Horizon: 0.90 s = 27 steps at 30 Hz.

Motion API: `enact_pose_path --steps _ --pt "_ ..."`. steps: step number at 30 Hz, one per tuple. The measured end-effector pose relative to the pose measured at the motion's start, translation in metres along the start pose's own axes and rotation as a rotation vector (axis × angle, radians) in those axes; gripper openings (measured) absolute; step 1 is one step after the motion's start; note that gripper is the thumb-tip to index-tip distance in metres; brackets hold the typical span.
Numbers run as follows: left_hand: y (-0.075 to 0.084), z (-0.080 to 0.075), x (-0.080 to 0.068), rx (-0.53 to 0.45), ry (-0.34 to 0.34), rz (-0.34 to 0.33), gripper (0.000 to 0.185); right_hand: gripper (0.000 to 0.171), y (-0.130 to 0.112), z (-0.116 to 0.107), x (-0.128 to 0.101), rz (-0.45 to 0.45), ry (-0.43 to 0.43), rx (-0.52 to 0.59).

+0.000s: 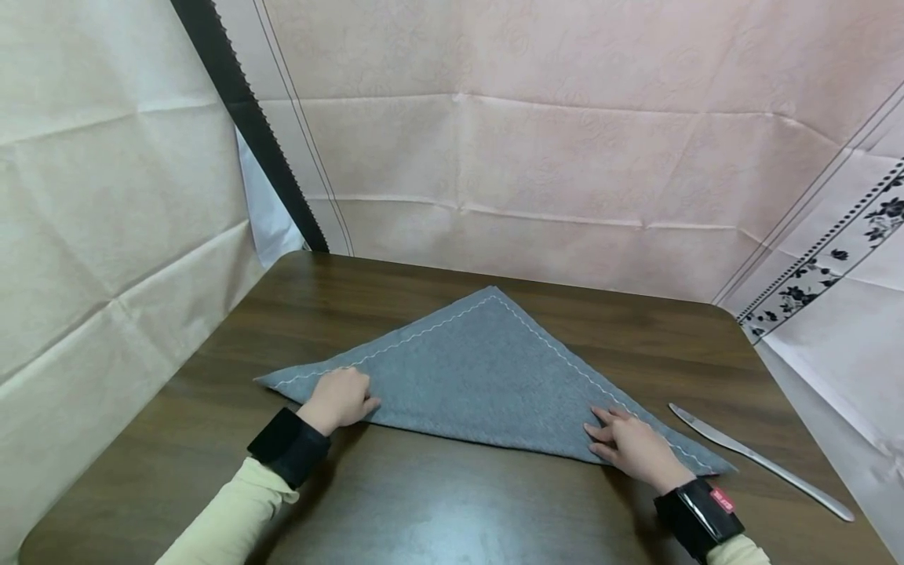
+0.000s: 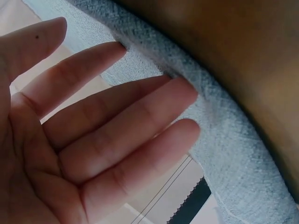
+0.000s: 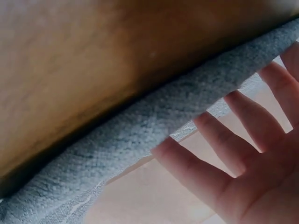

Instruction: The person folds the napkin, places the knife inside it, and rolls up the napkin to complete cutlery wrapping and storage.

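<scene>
A grey-blue cloth napkin (image 1: 480,377) with white stitching near its edges lies folded into a triangle on the wooden table, its peak pointing away and its long fold facing me. My left hand (image 1: 339,399) rests on the napkin's left part; in the left wrist view its fingers (image 2: 135,109) are fairly straight, with tips at the rounded fold (image 2: 224,116). Toward the right corner, my right hand (image 1: 639,449) lies on the cloth with its fingers spread. From the right wrist, those fingertips (image 3: 170,149) touch the fold (image 3: 140,121). Neither hand pinches the cloth.
A silver table knife (image 1: 763,461) lies slantwise on the table just right of the napkin's right corner. The brown wooden table (image 1: 452,502) has rounded corners. Pale creased sheets (image 1: 565,157) hang behind and at the left. A black strap (image 1: 289,447) wraps the left wrist.
</scene>
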<state>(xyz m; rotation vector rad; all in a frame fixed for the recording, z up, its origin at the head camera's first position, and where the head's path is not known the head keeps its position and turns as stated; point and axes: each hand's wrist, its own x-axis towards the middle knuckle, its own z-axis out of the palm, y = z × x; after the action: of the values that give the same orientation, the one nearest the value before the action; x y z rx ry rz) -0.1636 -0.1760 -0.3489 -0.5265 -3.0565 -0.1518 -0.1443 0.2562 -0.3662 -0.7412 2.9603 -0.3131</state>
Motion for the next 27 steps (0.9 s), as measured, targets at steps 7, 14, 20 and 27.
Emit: enact_pose_path --steps 7,14,20,27 --pt "0.006 0.002 -0.017 -0.001 0.022 0.016 0.041 0.032 -0.004 0.003 -0.012 -0.027 0.014 -0.018" --pt "-0.008 -0.001 -0.025 -0.138 0.021 0.076 0.021 0.035 -0.002 0.001 -0.027 -0.025 0.066 -0.01" --pt "-0.036 0.003 -0.03 -0.275 0.004 0.18 0.019 0.024 0.012 -0.003 -0.041 0.037 0.132 -0.003" --pt "-0.059 0.002 -0.036 -0.423 -0.009 0.178 0.015 0.021 0.038 -0.002 -0.053 0.11 0.073 0.097"
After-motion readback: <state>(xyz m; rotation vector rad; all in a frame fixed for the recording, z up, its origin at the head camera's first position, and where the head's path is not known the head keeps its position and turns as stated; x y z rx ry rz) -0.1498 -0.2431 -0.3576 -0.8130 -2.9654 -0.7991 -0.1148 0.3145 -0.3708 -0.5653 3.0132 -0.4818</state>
